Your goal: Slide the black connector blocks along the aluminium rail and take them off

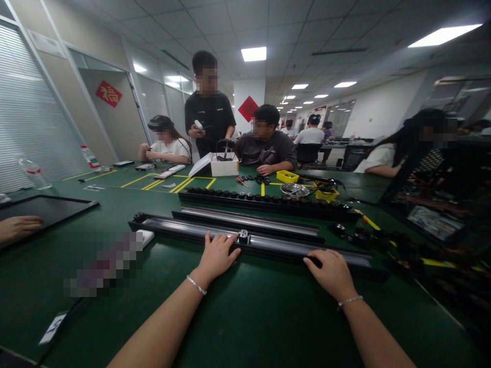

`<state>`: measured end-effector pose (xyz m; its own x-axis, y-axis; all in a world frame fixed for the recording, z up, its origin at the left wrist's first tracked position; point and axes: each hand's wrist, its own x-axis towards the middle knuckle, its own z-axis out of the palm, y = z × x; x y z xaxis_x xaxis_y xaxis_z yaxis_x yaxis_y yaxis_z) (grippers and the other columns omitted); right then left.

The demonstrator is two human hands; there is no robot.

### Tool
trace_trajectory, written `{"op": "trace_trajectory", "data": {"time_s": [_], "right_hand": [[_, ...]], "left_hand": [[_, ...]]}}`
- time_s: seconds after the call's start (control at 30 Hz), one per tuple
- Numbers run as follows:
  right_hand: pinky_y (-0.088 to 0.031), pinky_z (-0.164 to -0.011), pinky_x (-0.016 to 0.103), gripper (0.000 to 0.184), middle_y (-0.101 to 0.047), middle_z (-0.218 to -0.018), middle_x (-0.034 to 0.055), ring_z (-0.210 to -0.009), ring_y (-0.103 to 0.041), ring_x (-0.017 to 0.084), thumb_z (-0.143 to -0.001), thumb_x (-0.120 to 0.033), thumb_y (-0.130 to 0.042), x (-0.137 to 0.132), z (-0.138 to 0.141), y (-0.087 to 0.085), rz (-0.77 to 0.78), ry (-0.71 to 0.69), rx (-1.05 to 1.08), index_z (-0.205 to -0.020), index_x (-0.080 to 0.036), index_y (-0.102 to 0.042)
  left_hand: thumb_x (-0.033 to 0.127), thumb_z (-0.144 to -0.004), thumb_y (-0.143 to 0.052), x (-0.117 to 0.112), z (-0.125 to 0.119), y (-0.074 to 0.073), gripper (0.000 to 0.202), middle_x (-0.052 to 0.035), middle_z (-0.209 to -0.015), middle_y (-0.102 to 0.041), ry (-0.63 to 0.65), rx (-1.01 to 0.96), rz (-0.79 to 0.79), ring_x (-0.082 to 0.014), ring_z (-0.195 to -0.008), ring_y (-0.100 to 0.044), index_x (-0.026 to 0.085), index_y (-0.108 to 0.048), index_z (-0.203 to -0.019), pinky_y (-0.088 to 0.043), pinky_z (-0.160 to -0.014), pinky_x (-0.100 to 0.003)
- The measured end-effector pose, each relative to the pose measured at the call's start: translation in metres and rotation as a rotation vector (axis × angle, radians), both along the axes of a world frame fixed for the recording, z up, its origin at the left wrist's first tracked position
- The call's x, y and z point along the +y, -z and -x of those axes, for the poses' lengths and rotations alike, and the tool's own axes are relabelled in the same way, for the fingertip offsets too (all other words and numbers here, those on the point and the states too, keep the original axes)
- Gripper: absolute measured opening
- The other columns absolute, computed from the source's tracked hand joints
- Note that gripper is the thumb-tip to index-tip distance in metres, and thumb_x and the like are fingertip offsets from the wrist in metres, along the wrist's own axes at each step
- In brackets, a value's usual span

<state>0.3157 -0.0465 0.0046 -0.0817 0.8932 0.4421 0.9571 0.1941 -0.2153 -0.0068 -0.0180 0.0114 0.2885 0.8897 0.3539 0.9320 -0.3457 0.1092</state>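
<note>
A long black rail (282, 245) with a shiny grey inner channel lies across the table in front of me. In its middle sits a small black block (243, 236) with a pale marking on top. My left hand (218, 255) rests on the rail with its fingers spread, the index fingertip at the left side of that block. Further right, my right hand (333, 271) has its fingers curled over the rail, the thumb at the near edge. Behind lies a second, shorter rail (249, 221), and beyond it a black strip (268, 202) bearing a row of small black blocks.
A white-ended, blurred-out device (146, 238) lies left, near a black tray (76, 203) touched by another person's hand (21, 227). Further back are a metal bowl (294, 190), a yellow bin (287, 177) and a white box (225, 166). An open computer case (433, 204) stands right. People are around the table.
</note>
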Motion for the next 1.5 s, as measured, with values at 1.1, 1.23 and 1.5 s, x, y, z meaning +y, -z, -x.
{"op": "trace_trajectory", "data": {"time_s": [1.1, 1.23, 1.5], "right_hand": [[-0.033, -0.091, 0.042, 0.029, -0.07, -0.086, 0.0039, -0.086, -0.061, 0.021, -0.08, -0.042, -0.046, 0.0, 0.001, -0.001, 0.036, 0.02, -0.021, -0.083, -0.021, -0.066], [-0.033, -0.092, 0.042, 0.029, -0.069, -0.086, 0.0036, -0.085, -0.061, 0.021, -0.08, -0.042, -0.046, 0.0, 0.0, 0.0, 0.041, 0.019, -0.012, -0.083, -0.021, -0.066], [-0.033, -0.093, 0.042, 0.025, -0.069, -0.093, 0.0041, -0.087, -0.06, 0.019, -0.08, -0.033, -0.045, -0.001, 0.013, 0.0, 0.0, -0.044, -0.005, -0.093, -0.021, -0.064]], "left_hand": [[0.043, -0.086, -0.044, -0.004, -0.016, 0.006, 0.046, -0.0063, -0.109, -0.06, 0.048, -0.024, -0.053, -0.0243, -0.107, -0.051, 0.023, -0.043, -0.127, -0.01, -0.108, -0.055], [0.043, -0.086, -0.044, -0.003, -0.016, 0.006, 0.045, -0.0056, -0.106, -0.061, 0.04, -0.02, -0.055, -0.0241, -0.104, -0.052, 0.024, -0.044, -0.127, -0.011, -0.107, -0.054], [0.042, -0.084, -0.048, -0.004, -0.017, 0.006, 0.044, -0.003, -0.102, -0.061, 0.022, 0.001, -0.075, -0.0232, -0.101, -0.051, 0.027, -0.045, -0.126, -0.014, -0.106, -0.053]]}}
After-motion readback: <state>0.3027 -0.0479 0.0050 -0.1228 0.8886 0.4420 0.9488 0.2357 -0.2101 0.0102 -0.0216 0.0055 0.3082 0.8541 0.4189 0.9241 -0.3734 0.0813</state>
